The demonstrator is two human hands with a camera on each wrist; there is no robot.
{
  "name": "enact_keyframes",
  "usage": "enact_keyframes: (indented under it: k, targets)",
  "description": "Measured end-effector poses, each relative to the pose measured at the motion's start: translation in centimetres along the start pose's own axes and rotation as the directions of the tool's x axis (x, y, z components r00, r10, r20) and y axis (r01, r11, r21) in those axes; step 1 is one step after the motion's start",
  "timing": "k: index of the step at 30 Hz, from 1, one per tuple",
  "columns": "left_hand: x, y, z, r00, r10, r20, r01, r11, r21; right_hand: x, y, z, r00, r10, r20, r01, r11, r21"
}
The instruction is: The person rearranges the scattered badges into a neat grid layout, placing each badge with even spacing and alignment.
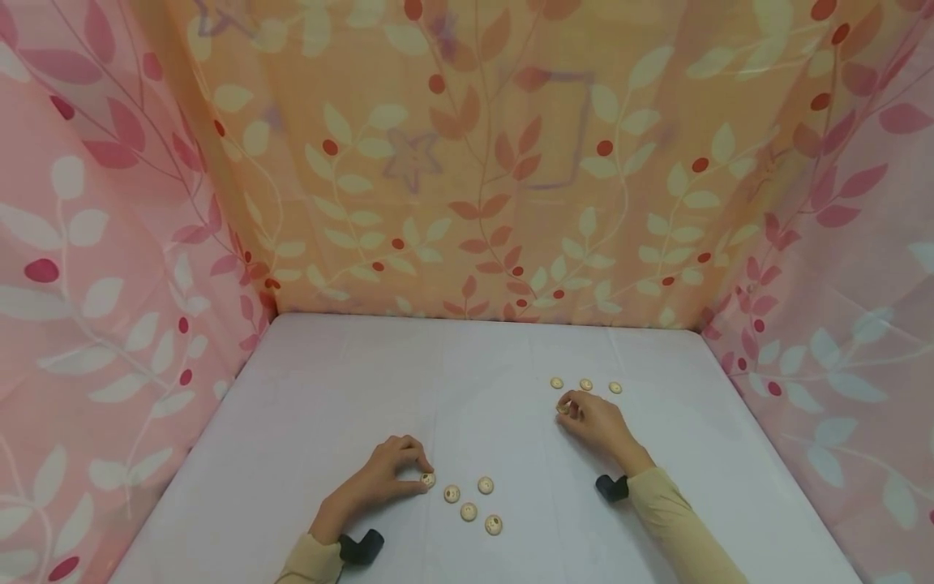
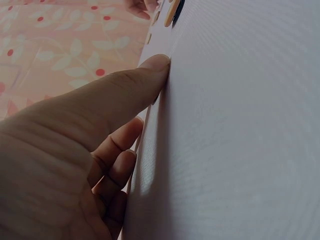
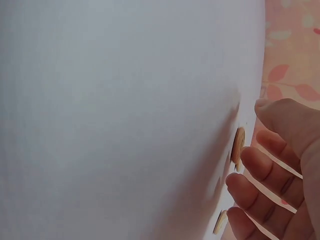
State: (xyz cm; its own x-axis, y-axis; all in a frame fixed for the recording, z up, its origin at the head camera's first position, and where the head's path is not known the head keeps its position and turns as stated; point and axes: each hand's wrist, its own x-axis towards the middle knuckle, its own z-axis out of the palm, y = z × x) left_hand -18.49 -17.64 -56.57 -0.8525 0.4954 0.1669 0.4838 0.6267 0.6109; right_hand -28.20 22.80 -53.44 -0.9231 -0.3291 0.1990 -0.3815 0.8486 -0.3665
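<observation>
My left hand (image 1: 385, 470) pinches a small round wooden disc (image 1: 428, 480) at the table surface, between thumb and forefinger. In the left wrist view the thumb (image 2: 120, 92) hides that disc. Close by on its right lie several more wooden discs (image 1: 469, 512) with dark markings on their faces. Farther back, my right hand (image 1: 594, 422) holds another wooden disc (image 1: 563, 409) at its fingertips, just in front of a short row of three discs (image 1: 586, 384). From the right wrist, two discs (image 3: 239, 145) show beyond the fingers; the held one cannot be made out.
A white cloth covers the table (image 1: 350, 381). Patterned curtains (image 1: 481, 162) with leaves and red dots enclose its back and both sides. Each wrist wears a black device (image 1: 362, 547), just above the beige sleeve (image 1: 679, 519).
</observation>
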Motion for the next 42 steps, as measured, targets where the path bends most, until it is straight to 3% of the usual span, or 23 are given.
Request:
enact_keyframes:
  k: [24,42]
  targets:
    - [0.1,-0.2,0.1,1.000,-0.010,0.006,0.010,1.000,-0.017,-2.1,-3.8,1.0,0.987,-0.152,-0.052,0.151,0.988,-0.010]
    - [0.1,-0.3,0.2,1.000,-0.002,0.004,0.002,1.000,-0.005,-3.4,-6.3,1.9,0.979,-0.202,0.006,0.202,0.979,0.003]
